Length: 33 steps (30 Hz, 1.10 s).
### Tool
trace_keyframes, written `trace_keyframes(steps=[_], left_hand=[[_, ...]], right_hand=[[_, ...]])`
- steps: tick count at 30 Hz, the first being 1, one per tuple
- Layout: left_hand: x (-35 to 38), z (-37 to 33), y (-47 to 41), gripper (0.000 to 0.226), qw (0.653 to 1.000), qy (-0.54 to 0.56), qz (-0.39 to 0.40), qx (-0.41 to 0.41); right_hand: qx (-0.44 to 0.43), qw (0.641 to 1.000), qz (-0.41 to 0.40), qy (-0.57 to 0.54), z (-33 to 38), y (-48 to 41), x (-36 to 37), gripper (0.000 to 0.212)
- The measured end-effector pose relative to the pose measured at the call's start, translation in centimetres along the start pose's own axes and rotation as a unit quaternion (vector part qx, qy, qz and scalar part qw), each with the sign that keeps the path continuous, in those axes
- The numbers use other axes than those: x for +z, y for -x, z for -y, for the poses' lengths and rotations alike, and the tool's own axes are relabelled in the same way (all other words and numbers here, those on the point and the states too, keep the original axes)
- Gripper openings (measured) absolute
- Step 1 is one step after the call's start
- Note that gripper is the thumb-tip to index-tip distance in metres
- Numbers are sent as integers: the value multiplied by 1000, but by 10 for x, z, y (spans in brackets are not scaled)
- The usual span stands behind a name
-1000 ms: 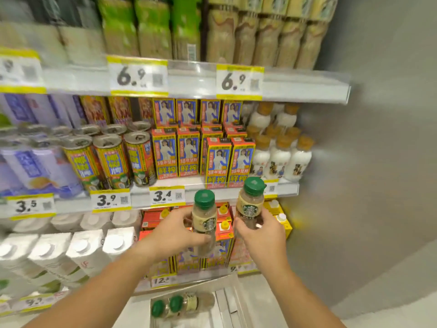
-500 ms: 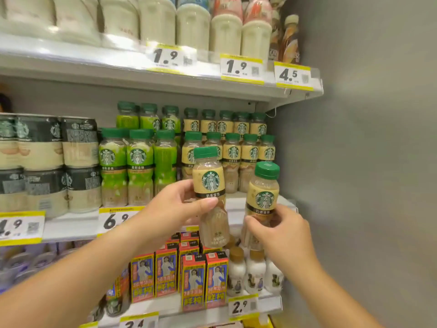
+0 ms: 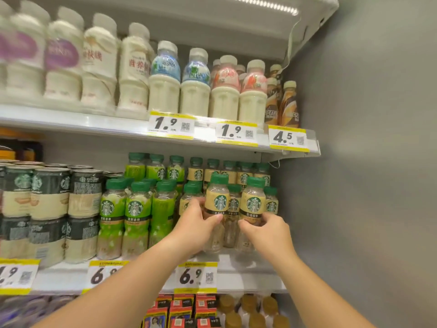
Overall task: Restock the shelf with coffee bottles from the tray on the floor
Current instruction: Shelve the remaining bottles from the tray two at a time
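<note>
My left hand point(image 3: 197, 227) grips a coffee bottle point(image 3: 216, 202) with a beige label and green cap, upright at the front of the middle shelf point(image 3: 248, 273). My right hand point(image 3: 266, 229) grips a second, matching coffee bottle point(image 3: 253, 204) just to its right. Both bottles stand in front of rows of the same beige-labelled bottles point(image 3: 233, 170). Their bases are hidden behind my hands, so I cannot tell whether they rest on the shelf. The tray on the floor is out of view.
Green-labelled bottles point(image 3: 137, 209) stand left of the coffee rows, and stacked cans point(image 3: 49, 204) further left. White milk bottles point(image 3: 163, 84) fill the shelf above. A grey wall point(image 3: 366, 185) closes the right side. Cartons point(image 3: 182, 311) sit on the shelf below.
My view has risen from the lower shelves to the middle one. Both hands have carried their bottles up and forward into the front of the beige-labelled rows.
</note>
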State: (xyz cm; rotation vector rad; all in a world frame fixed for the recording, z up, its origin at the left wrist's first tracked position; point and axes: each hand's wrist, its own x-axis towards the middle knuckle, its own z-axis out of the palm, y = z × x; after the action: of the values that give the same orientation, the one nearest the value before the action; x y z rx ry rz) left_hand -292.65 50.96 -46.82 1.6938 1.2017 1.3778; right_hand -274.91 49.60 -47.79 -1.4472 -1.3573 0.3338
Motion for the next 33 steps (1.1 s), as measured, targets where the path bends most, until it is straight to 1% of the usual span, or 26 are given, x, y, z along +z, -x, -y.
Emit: trace_keyframes(steps=[2,5,7,9,11,13,15,18,20,22,24,26,27,29,31,33], left_hand=[[4,7,3,36,1000,-11,-5,-3],[12,16,5,38,999,-26,-10,15],[16,22,7,39,999,-26,-23,18],[20,28,9,42,999,-17,-41,27],[23,34,12,39,997,-22,-67,43],[25,38,16,32,991,-59,-100,73],[25,39,19,31,981,-110,-130,95],[23,37,21,33,970,-173,-144,98],[23,35,22,37,970,-182,-137,88],[22,31,25,40,972,-170,-148,72],[19,30,28,47,970,-169,-163,61],[16,33,32,56,966,-191,-168,56],[14,35,35,59,965,-200,-164,49],[12,37,41,60,960,-232,-154,36],[12,41,43,54,949,-280,-142,30],[12,43,42,48,942,-302,-143,32]], right_hand=[[10,1000,8,3,-6,-3,7,24],[12,1000,17,8,-13,-7,11,20],[11,1000,27,10,-17,-6,13,18],[2,1000,29,9,-21,-3,18,21],[-12,1000,26,8,-23,1,24,24],[-21,999,27,10,-24,3,29,24],[-24,999,28,12,-23,6,31,27],[-23,999,30,8,-24,7,32,31],[-18,999,33,9,-25,7,32,38],[-19,999,36,7,-24,8,32,51],[-24,999,36,12,-24,11,29,65],[-31,999,30,19,-27,14,25,74],[-37,999,26,25,-29,15,22,73],[-51,998,21,41,-32,17,20,64],[-61,997,24,46,-33,20,20,56],[-67,997,24,40,-33,20,22,56]])
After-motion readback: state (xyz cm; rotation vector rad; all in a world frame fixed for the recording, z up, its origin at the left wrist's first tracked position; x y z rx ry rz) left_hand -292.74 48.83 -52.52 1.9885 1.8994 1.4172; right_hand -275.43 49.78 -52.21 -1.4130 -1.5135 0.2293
